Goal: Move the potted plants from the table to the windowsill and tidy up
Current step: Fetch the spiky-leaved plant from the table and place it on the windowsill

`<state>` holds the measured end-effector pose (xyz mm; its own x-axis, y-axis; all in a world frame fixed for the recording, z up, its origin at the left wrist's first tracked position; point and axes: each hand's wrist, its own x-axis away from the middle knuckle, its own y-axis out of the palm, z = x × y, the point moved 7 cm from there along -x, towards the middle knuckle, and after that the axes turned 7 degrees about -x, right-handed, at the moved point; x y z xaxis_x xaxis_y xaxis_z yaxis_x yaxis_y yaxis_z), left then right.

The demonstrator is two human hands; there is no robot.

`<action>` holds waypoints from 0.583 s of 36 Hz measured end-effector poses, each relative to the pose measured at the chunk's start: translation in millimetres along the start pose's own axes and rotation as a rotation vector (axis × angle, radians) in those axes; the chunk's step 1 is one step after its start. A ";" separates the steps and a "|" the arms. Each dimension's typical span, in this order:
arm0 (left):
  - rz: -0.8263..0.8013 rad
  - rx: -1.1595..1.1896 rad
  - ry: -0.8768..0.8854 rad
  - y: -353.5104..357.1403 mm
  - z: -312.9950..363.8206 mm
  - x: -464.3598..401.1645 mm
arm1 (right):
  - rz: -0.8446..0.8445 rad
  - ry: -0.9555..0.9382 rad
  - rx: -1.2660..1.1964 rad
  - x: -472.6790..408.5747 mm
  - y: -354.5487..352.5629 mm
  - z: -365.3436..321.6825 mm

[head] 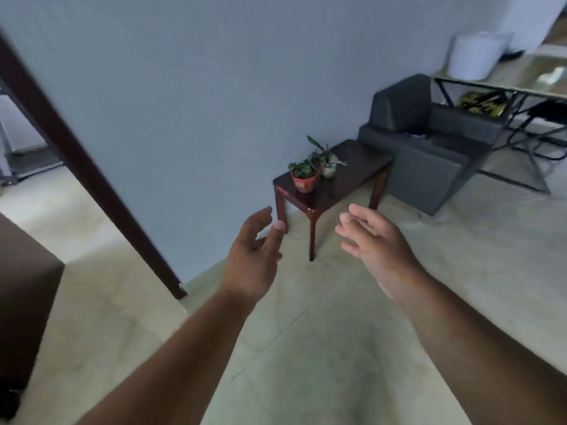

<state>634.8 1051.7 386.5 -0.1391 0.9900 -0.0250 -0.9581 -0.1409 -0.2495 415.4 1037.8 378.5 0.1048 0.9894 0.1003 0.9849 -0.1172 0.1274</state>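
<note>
Two potted plants stand on a small dark wooden table [352, 182] against the wall. The nearer plant sits in a red pot [304, 181]; behind it a taller leafy plant grows from a pale pot [328, 169]. Both my hands reach forward over the floor, well short of the table. My left hand [256, 250] has its fingers relaxed and spread, holding nothing. My right hand [372, 243] is likewise spread with straight fingers, palm turned left, holding nothing. No windowsill is in view.
A dark grey armchair [429, 148] stands right of the table. Behind it is a metal-framed glass table [521, 84] with a white cylinder [469, 55] on it. A dark door frame [86, 167] slants at left, a brown cabinet [24, 302] at the near left.
</note>
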 end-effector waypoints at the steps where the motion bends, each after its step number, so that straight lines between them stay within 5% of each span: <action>1: -0.021 0.003 0.003 12.6 2.3 -11.0 | 0.019 0.001 0.003 -8.4 -10.8 0.0; 21: -0.172 0.078 -0.046 147.8 -14.8 -277.4 | 0.201 0.049 0.150 -232.6 -82.3 -14.2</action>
<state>535.5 756.5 342.2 0.0187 0.9982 0.0564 -0.9849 0.0281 -0.1709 308.0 816.2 358.7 0.2978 0.9416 0.1574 0.9546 -0.2939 -0.0478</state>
